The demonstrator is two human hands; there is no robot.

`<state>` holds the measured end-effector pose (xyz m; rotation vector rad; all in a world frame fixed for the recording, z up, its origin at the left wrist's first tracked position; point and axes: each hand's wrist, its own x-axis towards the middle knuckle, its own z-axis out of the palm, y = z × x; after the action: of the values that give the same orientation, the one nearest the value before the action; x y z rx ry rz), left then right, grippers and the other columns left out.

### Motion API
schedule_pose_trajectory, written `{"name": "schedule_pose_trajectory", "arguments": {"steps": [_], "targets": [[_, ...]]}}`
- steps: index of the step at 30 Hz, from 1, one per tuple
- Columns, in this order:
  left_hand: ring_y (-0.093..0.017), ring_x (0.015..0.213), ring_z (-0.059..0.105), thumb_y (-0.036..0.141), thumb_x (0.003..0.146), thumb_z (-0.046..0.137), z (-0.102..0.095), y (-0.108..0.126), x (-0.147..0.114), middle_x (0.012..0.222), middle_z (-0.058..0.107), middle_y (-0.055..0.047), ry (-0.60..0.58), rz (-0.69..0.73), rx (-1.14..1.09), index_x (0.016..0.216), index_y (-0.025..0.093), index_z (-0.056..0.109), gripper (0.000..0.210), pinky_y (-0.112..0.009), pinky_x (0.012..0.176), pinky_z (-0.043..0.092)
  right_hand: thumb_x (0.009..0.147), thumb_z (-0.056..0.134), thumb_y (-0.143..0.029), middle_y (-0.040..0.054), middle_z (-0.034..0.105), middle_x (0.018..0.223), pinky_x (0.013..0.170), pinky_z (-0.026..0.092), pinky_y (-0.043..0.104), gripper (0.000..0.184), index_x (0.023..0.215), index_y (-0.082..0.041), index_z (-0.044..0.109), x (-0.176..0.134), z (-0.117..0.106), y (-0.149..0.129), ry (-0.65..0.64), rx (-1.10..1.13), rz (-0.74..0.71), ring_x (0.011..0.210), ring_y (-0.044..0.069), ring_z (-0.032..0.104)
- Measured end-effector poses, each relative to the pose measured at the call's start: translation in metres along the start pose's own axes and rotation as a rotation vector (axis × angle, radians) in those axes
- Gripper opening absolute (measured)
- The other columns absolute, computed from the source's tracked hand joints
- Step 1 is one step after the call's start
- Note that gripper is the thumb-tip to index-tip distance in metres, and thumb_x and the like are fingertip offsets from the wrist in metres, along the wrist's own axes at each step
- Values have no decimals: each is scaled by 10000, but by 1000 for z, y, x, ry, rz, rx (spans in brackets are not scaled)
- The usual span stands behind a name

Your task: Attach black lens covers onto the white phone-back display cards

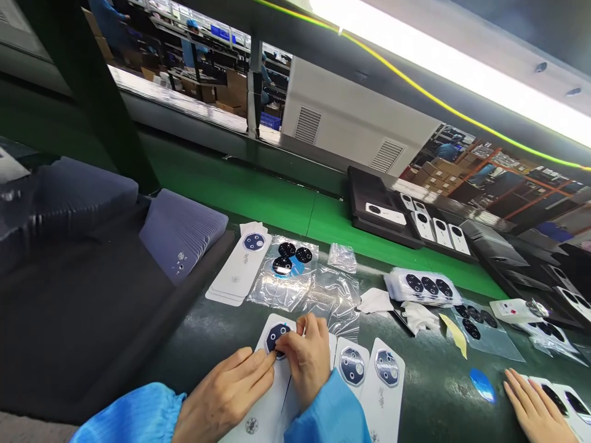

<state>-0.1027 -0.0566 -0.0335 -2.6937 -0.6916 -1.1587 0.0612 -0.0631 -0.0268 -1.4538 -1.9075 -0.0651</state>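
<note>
A white phone back panel (262, 400) with a round dark camera plate (273, 337) lies under my hands. My left hand (228, 387) rests flat on it, fingers stretched toward the plate. My right hand (308, 354) is closed in a pinch at the plate's right edge; what its fingertips hold is hidden. A small blue tab shows at the plate's top. To the right lie more white panels (382, 394) with dark camera plates, one partly under my right sleeve. Behind my hands, black camera discs (282, 266) lie on clear plastic bags (277, 296).
At left, a black tray (83, 332) holds bluish sheets (182, 231). White panels (237, 271) are stacked nearby. Bagged discs (429, 285), crumpled white wipes (420, 318) and a blue film disc (482, 386) lie rightward. Another person's hand (535, 406) touches panels at far right.
</note>
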Motion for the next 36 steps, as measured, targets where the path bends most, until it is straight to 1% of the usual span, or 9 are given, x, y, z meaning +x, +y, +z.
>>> {"name": "schedule_pose_trajectory", "arguments": {"steps": [4,9,13,17,21,25,29,33,36], "targets": [[-100,873,601,62,1011,208,-1,0,2,894,714,-27,2,-4,11,875,123,618,437,-269,899,362,787,589,-26,-2,430,753,593,319,254,212,667,-199,604,-1,0,-1,5,-31,-43,708,146,405],[-106,885,599,61,1011,203,0,0,2,907,712,-28,-3,2,4,881,123,621,442,-276,902,361,794,605,-35,2,434,756,594,312,257,188,695,-195,601,-1,0,0,20,-34,-41,705,148,402],[-101,875,601,64,1013,189,2,-1,2,895,709,-23,-2,-3,-4,871,128,621,460,-267,904,360,802,645,-81,3,440,754,589,294,269,186,676,-210,598,-1,0,1,-7,-59,-74,697,156,396],[-104,873,600,75,1016,185,2,-1,2,895,711,-23,2,-6,-12,865,129,621,464,-267,905,364,854,610,-112,0,433,736,591,298,264,194,685,-206,597,0,0,0,5,-68,-76,681,150,388],[-98,854,597,68,1017,162,0,0,3,873,713,-16,10,-5,-6,856,132,622,492,-261,886,368,864,629,-174,1,441,734,587,287,268,206,665,-219,600,0,0,0,-4,-88,-106,686,159,390],[-99,855,597,76,1018,178,0,-1,3,872,714,-15,10,-10,-18,854,135,624,479,-263,884,372,883,600,-168,0,434,717,577,283,265,207,680,-210,599,1,-2,1,21,-81,-99,668,154,384],[-102,865,597,83,1021,185,0,-1,4,883,714,-15,10,-12,-23,851,136,623,472,-264,886,370,877,617,-208,4,450,719,577,284,267,217,661,-212,605,1,-2,0,2,-90,-120,673,157,391],[-103,861,600,78,1019,191,-1,-1,4,883,713,-24,-2,-11,-34,857,127,624,465,-265,887,371,906,563,-186,5,453,687,568,284,268,248,663,-197,613,0,1,2,25,-120,-112,649,152,383],[-105,861,604,64,1015,183,-2,-1,4,898,714,-27,-11,-11,-23,860,127,622,470,-272,893,366,901,571,-214,6,478,690,571,304,269,263,648,-219,641,4,-5,6,-3,-22,-112,655,155,414]]}}
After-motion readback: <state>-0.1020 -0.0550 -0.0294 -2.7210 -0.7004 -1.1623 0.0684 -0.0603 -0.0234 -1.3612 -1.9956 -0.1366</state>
